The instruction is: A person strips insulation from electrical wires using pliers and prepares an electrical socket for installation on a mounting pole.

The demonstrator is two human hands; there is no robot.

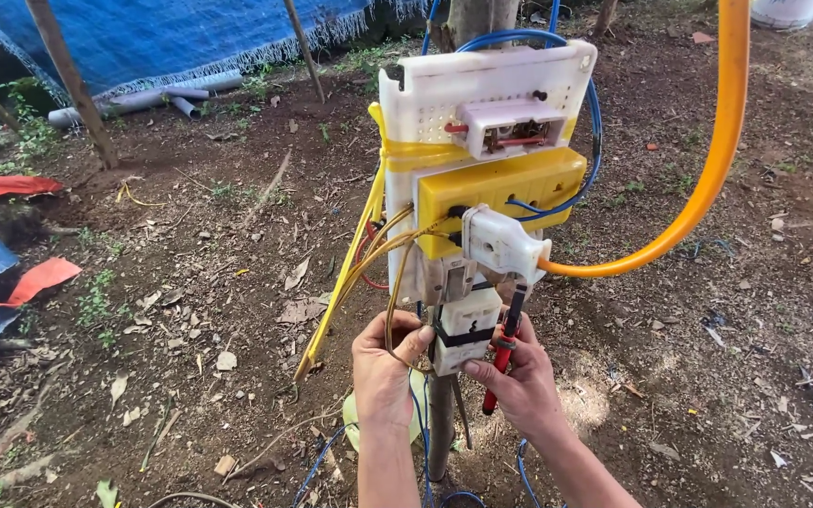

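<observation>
Bare brown soil (190, 282), scattered with dry leaves and small stones, is seen outdoors, with a blue tarpaulin (171, 33) hung at 11 o'clock and grey pipes (143, 97) laid beneath it. A thin post (439, 423) stands at the centre, and a white perforated board (425, 103) is strapped to it with yellow tape. A yellow socket box (496, 188) is mounted on the board, and a white plug (503, 245) is pushed into it. A thick orange cable (722, 141) is run up towards 1 o'clock, and blue wire (595, 122) is looped around the board.

At 6 o'clock, a small white switch block (468, 325) is fixed beneath the box. The left hand (386, 367) is closed on thin yellowish wires (392, 282) just beside the block. A red-handled screwdriver (503, 353) is gripped in the right hand (519, 381), its tip set up against the block's right side.

The board and box appear already mounted and wired; the loose wires are judged not yet fastened into the block.
</observation>
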